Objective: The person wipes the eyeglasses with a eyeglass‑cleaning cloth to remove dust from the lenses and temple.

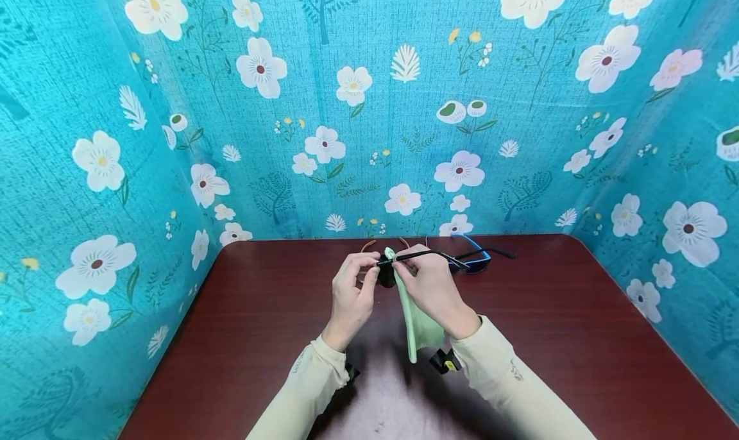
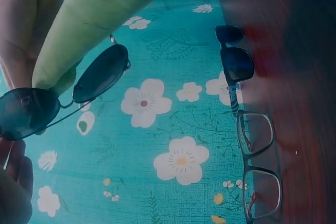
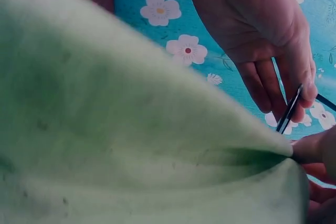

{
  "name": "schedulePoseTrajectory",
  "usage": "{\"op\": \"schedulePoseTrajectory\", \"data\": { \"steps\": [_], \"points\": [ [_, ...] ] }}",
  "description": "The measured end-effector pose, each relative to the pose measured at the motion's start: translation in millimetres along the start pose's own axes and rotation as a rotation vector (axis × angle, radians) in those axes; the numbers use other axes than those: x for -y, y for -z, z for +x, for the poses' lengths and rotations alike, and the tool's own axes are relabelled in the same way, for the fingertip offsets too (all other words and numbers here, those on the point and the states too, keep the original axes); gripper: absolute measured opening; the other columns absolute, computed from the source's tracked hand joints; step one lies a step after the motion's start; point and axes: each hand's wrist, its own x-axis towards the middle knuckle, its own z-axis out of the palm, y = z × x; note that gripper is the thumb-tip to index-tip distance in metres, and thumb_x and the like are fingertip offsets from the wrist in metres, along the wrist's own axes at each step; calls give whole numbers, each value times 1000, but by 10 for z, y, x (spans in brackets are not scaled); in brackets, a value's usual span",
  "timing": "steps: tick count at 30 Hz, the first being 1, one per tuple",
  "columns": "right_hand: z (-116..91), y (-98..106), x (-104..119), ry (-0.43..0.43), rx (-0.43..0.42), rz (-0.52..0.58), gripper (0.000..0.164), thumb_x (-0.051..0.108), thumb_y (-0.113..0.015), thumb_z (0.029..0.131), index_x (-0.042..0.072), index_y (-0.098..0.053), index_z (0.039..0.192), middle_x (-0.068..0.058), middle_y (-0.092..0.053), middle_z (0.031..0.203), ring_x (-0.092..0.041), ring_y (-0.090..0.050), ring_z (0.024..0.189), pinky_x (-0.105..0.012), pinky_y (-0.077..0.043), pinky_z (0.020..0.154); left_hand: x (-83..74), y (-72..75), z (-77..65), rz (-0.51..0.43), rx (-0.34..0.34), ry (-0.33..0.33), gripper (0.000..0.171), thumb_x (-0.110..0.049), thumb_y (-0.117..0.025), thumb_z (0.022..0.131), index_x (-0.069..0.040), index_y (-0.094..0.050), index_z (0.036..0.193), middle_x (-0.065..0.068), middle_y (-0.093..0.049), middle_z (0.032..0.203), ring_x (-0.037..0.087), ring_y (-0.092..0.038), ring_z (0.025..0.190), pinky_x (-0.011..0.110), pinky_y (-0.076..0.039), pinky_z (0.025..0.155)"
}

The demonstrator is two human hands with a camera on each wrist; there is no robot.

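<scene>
Above the table, both hands hold a pair of dark-lensed sunglasses [image 2: 102, 74]. My left hand [image 1: 353, 292] pinches a slim dark part of the frame between thumb and fingers. A light green cloth [image 1: 424, 328] hangs from my right hand [image 1: 435, 289], which pinches it around a thin black temple arm [image 1: 430, 253]. In the right wrist view the cloth [image 3: 131, 119] fills much of the picture and gathers to a fold at the right fingertips [image 3: 310, 148]. The left hand [image 3: 257, 30] shows beyond it. Part of the sunglasses is hidden behind the fingers and cloth.
Sunglasses with blue temples [image 1: 476, 254] lie at the back of the dark red table [image 1: 260, 337]. Clear-lensed eyeglasses [image 2: 245, 156] rest beside them, mostly hidden behind the hands in the head view. A blue flowered curtain [image 1: 369, 138] surrounds the table's back and sides.
</scene>
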Motion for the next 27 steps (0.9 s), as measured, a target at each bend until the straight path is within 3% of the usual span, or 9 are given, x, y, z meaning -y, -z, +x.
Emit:
{"op": "schedulePoseTrajectory", "data": {
  "steps": [6, 13, 21, 27],
  "points": [
    [-50, 17, -9, 119, 80, -44, 16, 8, -61, 79, 11, -69, 93, 2, -63, 89, -11, -55, 80, -27, -44, 64, 13, -21, 0, 2, -22, 0, 8, 6, -55, 82, 2, -56, 88, 12, -56, 100, 17, -58, 79, 20, -47, 53],
    [-86, 31, 19, 262, 69, 56, 20, 0, -62, 77, 6, -67, 96, -2, -62, 95, -14, -54, 88, -26, -45, 71, 48, -48, 30, -30, -61, 21, 7, 6, -55, 83, 3, -56, 89, 15, -56, 100, 18, -57, 78, 22, -48, 55],
    [-169, 1, 52, 275, 54, 138, 19, -1, -64, 76, 6, -68, 94, -2, -60, 94, -12, -55, 86, -23, -46, 68, 94, -55, 26, 0, -108, 26, 7, 7, -55, 82, 4, -57, 88, 17, -54, 99, 24, -53, 94, 34, -45, 74],
    [-149, -44, 42, 266, 14, 136, 18, 0, -62, 78, 6, -69, 94, -4, -61, 94, -14, -55, 87, -24, -46, 67, 118, -70, 2, -9, -123, -9, 14, 10, -57, 79, 5, -59, 91, 19, -54, 97, 22, -55, 86, 29, -47, 70]
  ]
}}
